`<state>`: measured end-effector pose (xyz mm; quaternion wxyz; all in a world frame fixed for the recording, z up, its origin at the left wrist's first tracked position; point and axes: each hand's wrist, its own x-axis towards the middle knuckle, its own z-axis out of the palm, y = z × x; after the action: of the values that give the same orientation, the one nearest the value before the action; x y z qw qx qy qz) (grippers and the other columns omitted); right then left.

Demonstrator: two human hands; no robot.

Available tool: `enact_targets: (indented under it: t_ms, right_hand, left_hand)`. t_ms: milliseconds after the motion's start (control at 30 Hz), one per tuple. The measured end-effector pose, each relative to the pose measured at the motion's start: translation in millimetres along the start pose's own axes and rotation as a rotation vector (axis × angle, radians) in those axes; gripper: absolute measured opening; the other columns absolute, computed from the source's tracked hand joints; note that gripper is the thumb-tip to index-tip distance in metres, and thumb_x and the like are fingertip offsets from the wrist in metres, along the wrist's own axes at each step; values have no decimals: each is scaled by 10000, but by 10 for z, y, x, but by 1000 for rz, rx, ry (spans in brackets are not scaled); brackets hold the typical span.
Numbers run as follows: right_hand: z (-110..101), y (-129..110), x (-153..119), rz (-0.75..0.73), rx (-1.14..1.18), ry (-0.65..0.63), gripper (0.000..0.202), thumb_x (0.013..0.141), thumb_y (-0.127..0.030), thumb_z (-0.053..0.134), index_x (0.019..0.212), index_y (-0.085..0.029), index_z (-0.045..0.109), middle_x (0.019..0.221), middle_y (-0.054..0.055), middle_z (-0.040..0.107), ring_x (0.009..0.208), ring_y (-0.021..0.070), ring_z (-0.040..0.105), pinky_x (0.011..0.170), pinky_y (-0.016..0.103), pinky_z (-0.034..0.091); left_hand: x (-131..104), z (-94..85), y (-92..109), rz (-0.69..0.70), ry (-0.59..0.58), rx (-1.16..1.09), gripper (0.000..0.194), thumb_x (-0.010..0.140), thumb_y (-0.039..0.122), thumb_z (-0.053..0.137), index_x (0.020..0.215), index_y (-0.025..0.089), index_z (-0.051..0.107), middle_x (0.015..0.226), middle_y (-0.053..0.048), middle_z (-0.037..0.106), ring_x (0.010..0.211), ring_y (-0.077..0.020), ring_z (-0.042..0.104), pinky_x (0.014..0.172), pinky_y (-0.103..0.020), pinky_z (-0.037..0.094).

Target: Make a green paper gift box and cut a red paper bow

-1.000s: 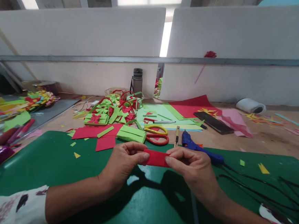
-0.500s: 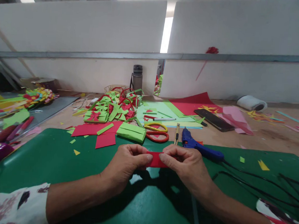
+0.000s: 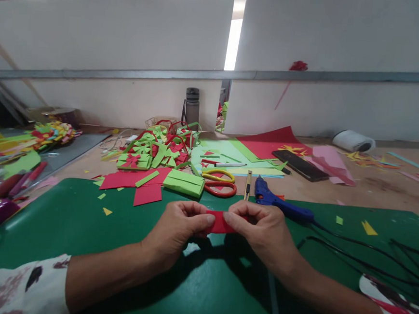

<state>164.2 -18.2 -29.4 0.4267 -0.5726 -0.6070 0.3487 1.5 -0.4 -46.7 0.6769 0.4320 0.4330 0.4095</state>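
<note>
Between my two hands is a small piece of red paper (image 3: 217, 222), held above the green mat (image 3: 116, 232). My left hand (image 3: 184, 225) pinches its left end, thumb in front and fingers behind. My right hand (image 3: 260, 228) grips the other end the same way, so only the middle strip of red shows. Just beyond the hands lie scissors (image 3: 221, 189) with one yellow and one red handle, a utility knife (image 3: 248, 184) and a blue glue gun (image 3: 281, 204). A folded green paper packet (image 3: 183, 183) rests left of the scissors.
Red paper pieces (image 3: 148, 195) and a heap of green and red paper bows (image 3: 159, 148) lie at the back left. A bottle (image 3: 192, 108) stands by the wall. Further right are a phone (image 3: 300, 165), pink paper (image 3: 330, 161) and the glue gun's black cable (image 3: 364, 263).
Both hands keep their hold on the red paper, which is almost still. The whole view has shifted very slightly.
</note>
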Motion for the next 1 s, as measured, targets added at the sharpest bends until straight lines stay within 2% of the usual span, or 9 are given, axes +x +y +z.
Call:
enact_targets:
  t_ms: [433, 1000]
  right_hand:
    - [0, 6, -11, 3, -38, 0, 225, 709, -300, 572, 531, -164, 546, 508, -33, 476, 488, 102, 404, 467, 226, 327]
    - [-5, 29, -8, -65, -115, 8, 225, 733, -272, 559, 535, -168, 539, 513, -31, 506, 501, 107, 446, 487, 224, 355]
  left_hand:
    - [-15, 5, -2, 8, -1, 24, 173, 645, 244, 733, 657, 126, 607, 560, 3, 577, 505, -79, 496, 547, -213, 397]
    - [-50, 38, 39, -10, 17, 100, 147, 630, 215, 721, 653, 126, 606, 529, 6, 573, 492, -81, 487, 512, -197, 384]
